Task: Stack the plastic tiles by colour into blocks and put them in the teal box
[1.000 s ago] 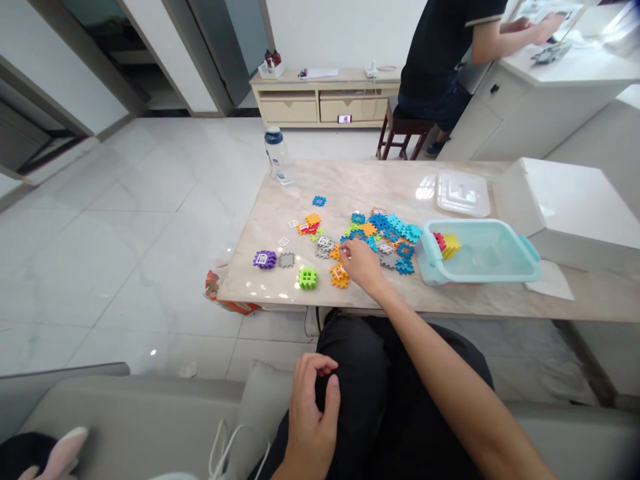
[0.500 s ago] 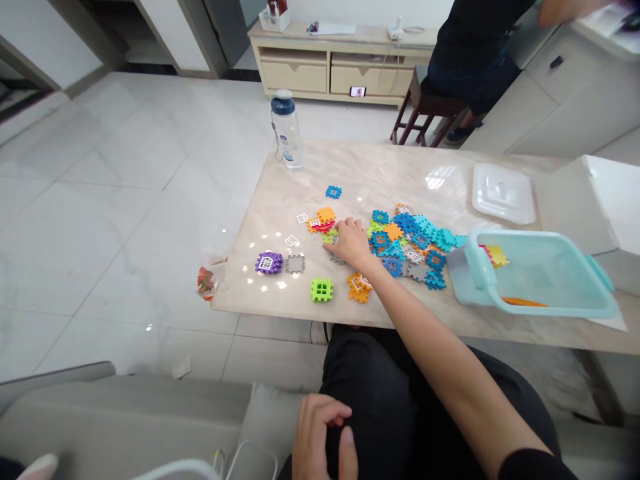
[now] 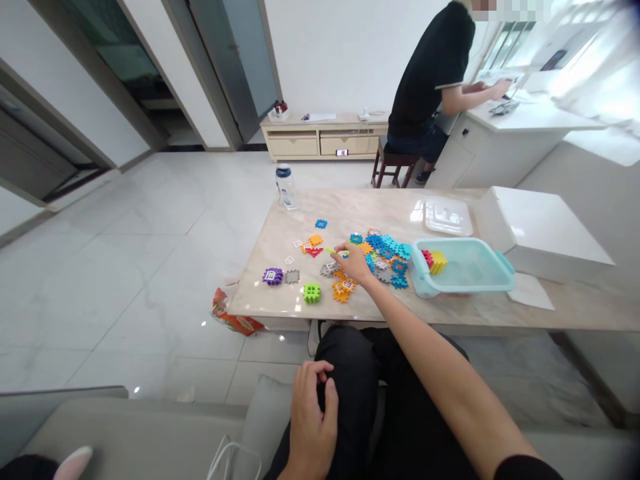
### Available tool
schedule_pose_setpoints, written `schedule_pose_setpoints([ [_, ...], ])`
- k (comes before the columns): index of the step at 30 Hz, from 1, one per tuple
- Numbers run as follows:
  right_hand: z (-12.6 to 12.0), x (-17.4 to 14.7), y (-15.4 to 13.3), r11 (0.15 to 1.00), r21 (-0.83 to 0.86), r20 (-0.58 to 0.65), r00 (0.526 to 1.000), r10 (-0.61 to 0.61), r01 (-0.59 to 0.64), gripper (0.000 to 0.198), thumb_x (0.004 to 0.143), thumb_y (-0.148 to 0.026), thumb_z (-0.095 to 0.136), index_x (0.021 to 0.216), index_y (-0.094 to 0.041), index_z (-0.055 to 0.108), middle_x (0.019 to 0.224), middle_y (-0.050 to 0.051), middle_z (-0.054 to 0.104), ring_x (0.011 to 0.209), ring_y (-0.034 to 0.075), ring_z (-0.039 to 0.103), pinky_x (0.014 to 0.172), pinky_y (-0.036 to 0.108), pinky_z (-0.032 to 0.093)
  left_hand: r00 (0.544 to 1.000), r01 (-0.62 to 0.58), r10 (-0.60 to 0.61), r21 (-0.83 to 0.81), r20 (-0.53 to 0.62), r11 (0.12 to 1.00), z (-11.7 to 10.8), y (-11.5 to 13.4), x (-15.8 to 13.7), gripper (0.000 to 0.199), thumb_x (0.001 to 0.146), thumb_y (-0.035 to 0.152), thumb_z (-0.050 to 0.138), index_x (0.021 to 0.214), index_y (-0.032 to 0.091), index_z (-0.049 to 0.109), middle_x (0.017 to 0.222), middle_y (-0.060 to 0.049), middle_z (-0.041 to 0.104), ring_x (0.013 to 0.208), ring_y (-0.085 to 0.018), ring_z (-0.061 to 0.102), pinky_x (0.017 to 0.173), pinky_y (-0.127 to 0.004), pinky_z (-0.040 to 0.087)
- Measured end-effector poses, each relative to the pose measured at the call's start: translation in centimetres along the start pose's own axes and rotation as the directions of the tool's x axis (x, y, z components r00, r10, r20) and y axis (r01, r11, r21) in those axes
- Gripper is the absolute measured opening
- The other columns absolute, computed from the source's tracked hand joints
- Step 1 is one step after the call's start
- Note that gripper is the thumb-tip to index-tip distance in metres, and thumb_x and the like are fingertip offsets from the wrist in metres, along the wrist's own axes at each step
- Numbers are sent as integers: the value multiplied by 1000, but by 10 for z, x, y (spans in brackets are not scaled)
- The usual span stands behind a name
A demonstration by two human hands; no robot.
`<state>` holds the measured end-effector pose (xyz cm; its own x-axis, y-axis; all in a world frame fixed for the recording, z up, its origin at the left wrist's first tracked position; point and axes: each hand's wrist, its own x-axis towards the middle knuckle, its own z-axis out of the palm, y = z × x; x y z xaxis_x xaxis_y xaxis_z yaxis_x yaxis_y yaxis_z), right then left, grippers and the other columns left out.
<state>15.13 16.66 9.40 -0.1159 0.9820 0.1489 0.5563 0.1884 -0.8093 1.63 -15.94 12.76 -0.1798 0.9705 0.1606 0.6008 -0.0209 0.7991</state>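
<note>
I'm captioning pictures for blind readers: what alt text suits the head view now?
A person's right hand pinches a lime-green plastic piece over a marbled table strewn with colourful notched plastic tiles; the left hand seems to rest on black trousers. To the right sits a turquoise plastic tub holding red and yellow pieces.

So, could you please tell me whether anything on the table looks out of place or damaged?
I see no damage. One mild oddity: a blue piece lies alone towards the bottle, apart from the other blue pieces heaped beside the tub.
</note>
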Motion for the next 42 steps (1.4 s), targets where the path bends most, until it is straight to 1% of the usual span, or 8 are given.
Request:
schedule_pose_setpoints([
  [5, -74, -80, 9, 976, 211, -82, 995, 62, -44, 32, 93, -51, 71, 97, -19, 68, 92, 8, 77, 84, 23, 72, 80, 35, 57, 993, -115, 113, 27, 40, 993, 9, 10, 8, 19, 104, 28, 57, 118, 22, 67, 101, -5, 65, 94, -23, 64, 88, -39, 56],
  [10, -127, -194, -12, 841, 505, 290, 956, 44, -192, 40, 83, -57, 88, 98, -23, 73, 87, 2, 77, 78, 20, 71, 74, 33, 57, 988, -148, 152, -121, 25, 982, 29, 37, 40, 44, 103, 35, 66, 142, 20, 56, 115, -7, 67, 95, -20, 63, 93, -37, 55],
  [14, -155, -233, -47, 833, 488, 424, 905, 32, -259, 28, 91, -52, 83, 97, -25, 77, 90, 2, 79, 82, 21, 73, 76, 33, 56, 962, -211, 244, -238, 120, 948, 41, 59, 42, 18, 109, 33, 58, 99, 20, 65, 93, -3, 65, 86, -18, 63, 83, -31, 51],
  [20, -160, -165, -39, 977, 200, 198, 980, 26, -66, 29, 103, -49, 65, 98, -24, 79, 95, 6, 81, 90, 24, 74, 81, 36, 58, 969, -184, 227, -331, 98, 926, 37, 55, 31, 29, 110, 30, 57, 83, 20, 59, 76, 1, 58, 70, -14, 57, 70, -26, 45],
  [24, -108, -77, 0, 971, -227, 86, 995, -50, 68, 36, 101, -29, 61, 133, -15, 71, 126, 16, 77, 113, 28, 72, 106, 45, 54, 990, -72, 108, -337, 90, 939, 28, 38, 32, 30, 110, 32, 58, 82, 21, 56, 73, 2, 55, 67, -14, 56, 67, -26, 45],
  [28, -51, -21, 35, 833, -526, 231, 971, -55, 172, 51, 107, -25, 53, 155, -8, 55, 163, 23, 54, 150, 34, 48, 124, 51, 39, 981, -58, 118, -353, 153, 934, 17, 22, 33, 30, 111, 29, 55, 82, 21, 57, 74, 0, 57, 69, -14, 58, 68, -26, 45],
  [34, -41, -18, 70, 697, -669, 343, 939, -18, 258, 43, 113, -32, 44, 147, -16, 65, 155, 17, 63, 144, 35, 48, 123, 54, 33, 971, -100, 182, -421, 158, 901, 11, 16, 43, 27, 108, 20, 53, 82, 22, 57, 73, -1, 57, 67, -15, 57, 66, -27, 45],
  [42, -29, 21, 72, 702, -702, 203, 979, 33, 121, 38, 110, -34, 48, 133, -13, 71, 136, 19, 68, 127, 37, 53, 110, 49, 44, 972, -122, 204, -488, 118, 864, 19, 9, 51, 23, 107, 23, 54, 84, 23, 59, 67, -2, 61, 60, -17, 60, 58, -29, 45],
])
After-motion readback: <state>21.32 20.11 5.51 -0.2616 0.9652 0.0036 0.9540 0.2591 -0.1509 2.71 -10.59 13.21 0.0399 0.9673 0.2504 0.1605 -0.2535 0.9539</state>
